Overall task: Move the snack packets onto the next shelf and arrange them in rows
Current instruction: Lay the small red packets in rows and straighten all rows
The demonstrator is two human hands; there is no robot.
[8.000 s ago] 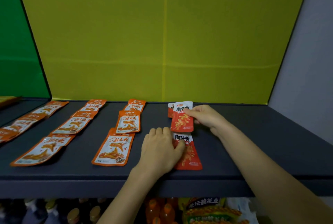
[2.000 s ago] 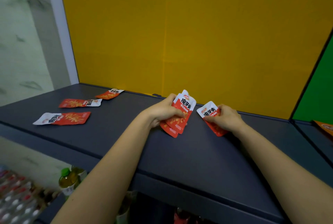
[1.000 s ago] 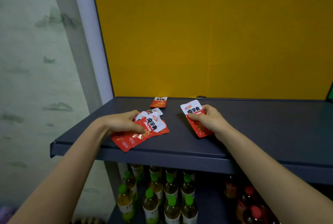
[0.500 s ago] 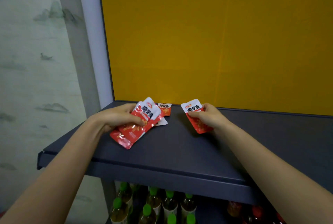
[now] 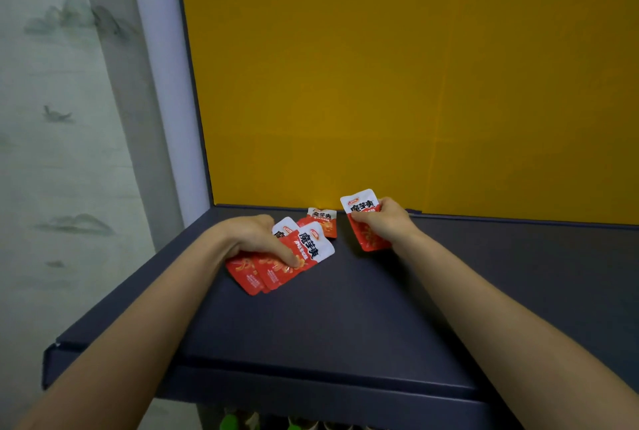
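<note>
At least four packets (image 5: 361, 205), two hands (image 5: 252, 236)

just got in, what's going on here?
A person is loading a dark shelf with snacks. The left hand grips a fanned bunch of packets near the shelf's left end. The right hand holds a single packet up by the orange back panel. One loose packet lies on the shelf near the back, between the hands. No row is laid out yet.

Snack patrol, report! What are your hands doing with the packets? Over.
Left hand grips fan of red snack packets. Right hand holds single packet. Lone packet lies on shelf, at back. Nothing blocking.
</note>
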